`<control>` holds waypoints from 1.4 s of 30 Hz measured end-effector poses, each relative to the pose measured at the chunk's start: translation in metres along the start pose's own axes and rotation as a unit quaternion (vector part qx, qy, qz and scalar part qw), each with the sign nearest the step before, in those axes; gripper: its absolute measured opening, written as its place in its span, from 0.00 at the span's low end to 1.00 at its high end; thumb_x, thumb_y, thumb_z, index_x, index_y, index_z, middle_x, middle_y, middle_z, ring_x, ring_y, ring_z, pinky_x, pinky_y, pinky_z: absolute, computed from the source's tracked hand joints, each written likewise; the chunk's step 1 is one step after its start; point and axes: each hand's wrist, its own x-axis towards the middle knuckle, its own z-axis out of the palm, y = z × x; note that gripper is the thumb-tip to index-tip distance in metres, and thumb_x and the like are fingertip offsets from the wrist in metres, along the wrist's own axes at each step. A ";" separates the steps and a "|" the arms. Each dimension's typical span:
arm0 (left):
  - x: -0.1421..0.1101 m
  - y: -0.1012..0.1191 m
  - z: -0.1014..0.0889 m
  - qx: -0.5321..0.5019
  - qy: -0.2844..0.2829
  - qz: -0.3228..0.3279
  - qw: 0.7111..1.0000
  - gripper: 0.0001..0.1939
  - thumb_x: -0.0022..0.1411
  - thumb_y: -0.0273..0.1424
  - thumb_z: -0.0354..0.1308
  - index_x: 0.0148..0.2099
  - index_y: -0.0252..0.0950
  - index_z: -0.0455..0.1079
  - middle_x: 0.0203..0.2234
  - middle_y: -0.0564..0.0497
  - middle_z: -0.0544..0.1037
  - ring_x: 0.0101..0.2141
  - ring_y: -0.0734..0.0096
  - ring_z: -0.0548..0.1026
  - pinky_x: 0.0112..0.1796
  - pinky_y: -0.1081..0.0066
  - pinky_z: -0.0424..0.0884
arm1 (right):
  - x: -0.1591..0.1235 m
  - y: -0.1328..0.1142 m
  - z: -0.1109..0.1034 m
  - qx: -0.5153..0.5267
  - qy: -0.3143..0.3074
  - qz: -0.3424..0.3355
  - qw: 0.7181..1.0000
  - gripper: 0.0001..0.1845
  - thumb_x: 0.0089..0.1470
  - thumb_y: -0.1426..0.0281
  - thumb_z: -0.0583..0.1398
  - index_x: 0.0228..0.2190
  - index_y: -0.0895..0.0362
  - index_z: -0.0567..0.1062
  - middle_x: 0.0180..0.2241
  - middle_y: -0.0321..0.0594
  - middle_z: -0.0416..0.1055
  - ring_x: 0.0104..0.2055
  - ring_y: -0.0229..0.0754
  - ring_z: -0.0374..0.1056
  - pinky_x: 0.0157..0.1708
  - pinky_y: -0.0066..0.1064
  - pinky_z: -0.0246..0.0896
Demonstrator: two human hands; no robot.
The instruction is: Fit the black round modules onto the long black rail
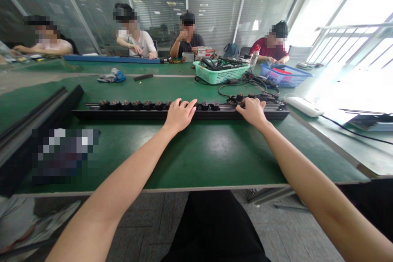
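Note:
A long black metal rail (138, 115) lies across the green table in front of me, with a row of small black modules with copper-coloured tops (136, 105) along it. They look like socket inserts. My left hand (178, 116) is near the rail's middle, its fingers curled round one black module. Toward the right end, my right hand (253, 111) is closed over another black module, thumb on the near side. Its far fingertips are hidden. Behind that hand several loose black modules (238, 98) are crowded together.
Another long black rail (39, 131) lies at the left, beside a blurred dark bag (66, 155). Behind stand a green basket of cables (219, 75) and a blue basket (285, 77). A white power strip (303, 106) lies at right. Several people sit across the table.

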 end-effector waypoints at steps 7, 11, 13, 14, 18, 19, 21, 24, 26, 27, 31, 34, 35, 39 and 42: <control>-0.001 0.000 0.000 -0.006 0.006 0.003 1.000 0.28 0.81 0.39 0.40 0.74 0.39 0.66 0.59 0.41 0.80 0.64 0.43 0.68 0.64 0.46 0.64 | -0.001 -0.001 -0.003 -0.007 -0.006 0.008 1.000 0.20 0.64 0.60 0.53 0.44 0.60 0.77 0.48 0.60 0.77 0.53 0.63 0.62 0.56 0.53 0.51; -0.001 -0.002 0.002 -0.007 0.010 0.005 1.000 0.28 0.81 0.39 0.40 0.74 0.40 0.66 0.59 0.41 0.80 0.64 0.43 0.68 0.64 0.46 0.64 | -0.001 -0.002 -0.004 -0.005 -0.010 0.007 1.000 0.20 0.64 0.60 0.53 0.45 0.61 0.77 0.48 0.61 0.77 0.53 0.64 0.62 0.56 0.54 0.51; -0.001 -0.002 0.002 -0.008 0.015 0.007 1.000 0.27 0.81 0.40 0.40 0.73 0.41 0.66 0.59 0.42 0.81 0.64 0.44 0.68 0.64 0.47 0.64 | -0.001 -0.002 -0.004 -0.006 -0.008 0.007 1.000 0.20 0.64 0.60 0.53 0.44 0.61 0.77 0.47 0.60 0.77 0.53 0.64 0.62 0.56 0.54 0.51; -0.001 -0.002 0.003 -0.009 0.017 0.007 1.000 0.27 0.81 0.40 0.40 0.73 0.42 0.66 0.58 0.43 0.81 0.64 0.45 0.68 0.64 0.47 0.64 | -0.001 -0.002 -0.004 -0.007 -0.007 0.008 1.000 0.20 0.64 0.60 0.53 0.44 0.61 0.77 0.47 0.61 0.77 0.53 0.64 0.62 0.56 0.54 0.51; -0.001 -0.001 0.002 -0.013 0.012 0.001 1.000 0.27 0.80 0.39 0.40 0.73 0.42 0.66 0.59 0.42 0.81 0.64 0.45 0.68 0.64 0.48 0.64 | -0.001 -0.002 -0.004 -0.009 -0.004 0.013 1.000 0.20 0.63 0.60 0.53 0.44 0.61 0.77 0.47 0.61 0.77 0.53 0.64 0.62 0.55 0.54 0.51; -0.001 -0.001 0.002 -0.013 0.009 -0.001 1.000 0.27 0.80 0.39 0.40 0.73 0.41 0.66 0.59 0.42 0.80 0.64 0.45 0.68 0.64 0.48 0.63 | -0.001 -0.002 -0.003 -0.010 -0.004 0.013 1.000 0.20 0.63 0.60 0.53 0.44 0.61 0.77 0.47 0.61 0.77 0.53 0.64 0.62 0.55 0.54 0.51; 0.000 0.000 0.001 -0.013 0.003 -0.003 1.000 0.27 0.80 0.39 0.40 0.73 0.41 0.66 0.59 0.42 0.80 0.64 0.44 0.67 0.64 0.48 0.63 | 0.000 -0.001 -0.003 -0.012 -0.006 0.013 1.000 0.20 0.63 0.60 0.53 0.44 0.61 0.77 0.47 0.62 0.77 0.53 0.64 0.62 0.55 0.54 0.51; -0.001 0.000 0.000 -0.011 0.005 0.000 1.000 0.27 0.81 0.39 0.40 0.73 0.41 0.66 0.59 0.42 0.80 0.64 0.45 0.68 0.64 0.48 0.63 | 0.000 0.000 -0.002 -0.011 -0.011 0.013 1.000 0.20 0.64 0.60 0.53 0.45 0.61 0.77 0.47 0.61 0.77 0.53 0.64 0.62 0.55 0.53 0.51; -0.001 -0.001 0.000 -0.009 0.008 0.002 1.000 0.27 0.81 0.39 0.40 0.73 0.41 0.66 0.59 0.42 0.80 0.64 0.45 0.68 0.64 0.48 0.64 | 0.000 0.000 -0.002 -0.010 -0.010 0.013 1.000 0.20 0.64 0.60 0.53 0.45 0.61 0.77 0.47 0.60 0.77 0.53 0.64 0.62 0.55 0.53 0.51; -0.001 -0.001 0.001 -0.009 0.008 0.002 1.000 0.27 0.81 0.39 0.40 0.73 0.41 0.66 0.59 0.42 0.81 0.64 0.45 0.68 0.64 0.48 0.64 | 0.000 0.000 -0.002 -0.011 -0.009 0.014 1.000 0.20 0.64 0.60 0.53 0.45 0.61 0.77 0.47 0.60 0.77 0.53 0.64 0.62 0.55 0.53 0.51; -0.001 -0.001 0.001 -0.009 0.010 0.002 1.000 0.27 0.81 0.39 0.41 0.73 0.41 0.66 0.58 0.42 0.81 0.64 0.44 0.68 0.63 0.48 0.64 | -0.001 -0.001 -0.003 -0.012 0.000 0.018 1.000 0.19 0.63 0.60 0.53 0.43 0.61 0.76 0.47 0.61 0.77 0.52 0.64 0.62 0.54 0.53 0.51; -0.001 -0.001 0.000 -0.010 0.008 0.001 1.000 0.27 0.81 0.39 0.41 0.73 0.41 0.66 0.59 0.42 0.81 0.64 0.44 0.68 0.64 0.48 0.64 | -0.001 -0.002 -0.004 -0.014 -0.004 0.020 1.000 0.19 0.63 0.60 0.53 0.43 0.61 0.76 0.47 0.61 0.77 0.52 0.64 0.62 0.54 0.53 0.51; -0.001 -0.001 0.000 -0.010 0.007 0.000 1.000 0.27 0.81 0.39 0.41 0.73 0.41 0.66 0.59 0.42 0.80 0.64 0.44 0.68 0.64 0.48 0.64 | -0.001 -0.002 -0.004 -0.015 -0.005 0.021 1.000 0.19 0.63 0.60 0.53 0.43 0.61 0.76 0.46 0.61 0.77 0.52 0.64 0.62 0.54 0.53 0.51; -0.001 -0.001 0.001 -0.012 0.006 0.001 1.000 0.27 0.80 0.39 0.40 0.73 0.41 0.66 0.59 0.42 0.80 0.64 0.44 0.67 0.64 0.47 0.64 | -0.001 -0.002 -0.003 -0.020 -0.001 0.020 1.000 0.18 0.63 0.60 0.53 0.42 0.60 0.76 0.46 0.61 0.77 0.52 0.64 0.62 0.54 0.53 0.50; -0.001 -0.001 0.001 -0.011 0.008 0.003 1.000 0.28 0.80 0.40 0.40 0.73 0.41 0.66 0.59 0.42 0.80 0.64 0.44 0.68 0.63 0.47 0.64 | -0.001 -0.002 -0.003 -0.024 -0.001 0.017 1.000 0.18 0.64 0.61 0.53 0.42 0.60 0.76 0.46 0.61 0.76 0.52 0.64 0.61 0.54 0.54 0.50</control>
